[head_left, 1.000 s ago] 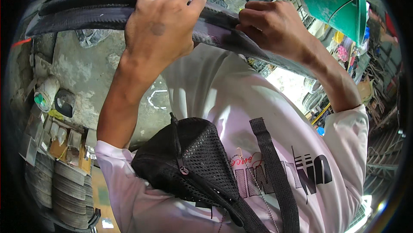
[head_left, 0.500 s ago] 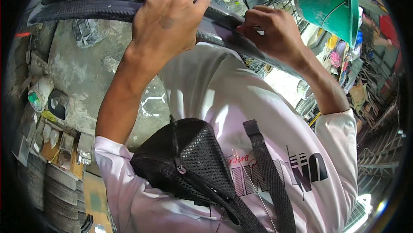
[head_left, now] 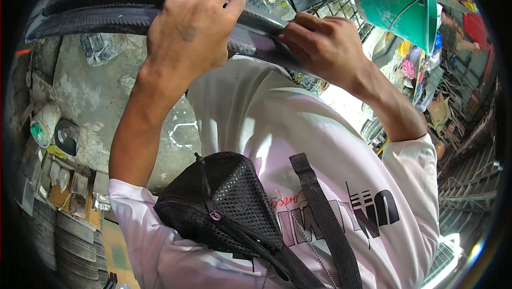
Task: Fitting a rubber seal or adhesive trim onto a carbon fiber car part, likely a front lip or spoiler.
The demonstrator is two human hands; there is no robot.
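Observation:
A black tyre (head_left: 101, 21), its two ribbed edges curving side by side, stretches across the upper left and middle of the head view. My left hand (head_left: 192, 27) is closed over it from above, knuckles up. Farther right along the same tyre, my right hand (head_left: 325, 43) has its fingers curled tight against it, with the fingertips hidden. The tyre's far right end drops out of sight behind my right hand and wrist.
A green bucket (head_left: 395, 9) is at the upper right, beside piled clutter and scrap (head_left: 453, 118). Concrete floor (head_left: 80, 86) lies to the left, with a white container (head_left: 47, 121) and small boxes (head_left: 74, 198). A black mesh bag (head_left: 218, 203) hangs across my chest.
Both hands and the tyre have shifted slightly left, partly with the whole view. The gap that showed between my right hand's fingers has closed.

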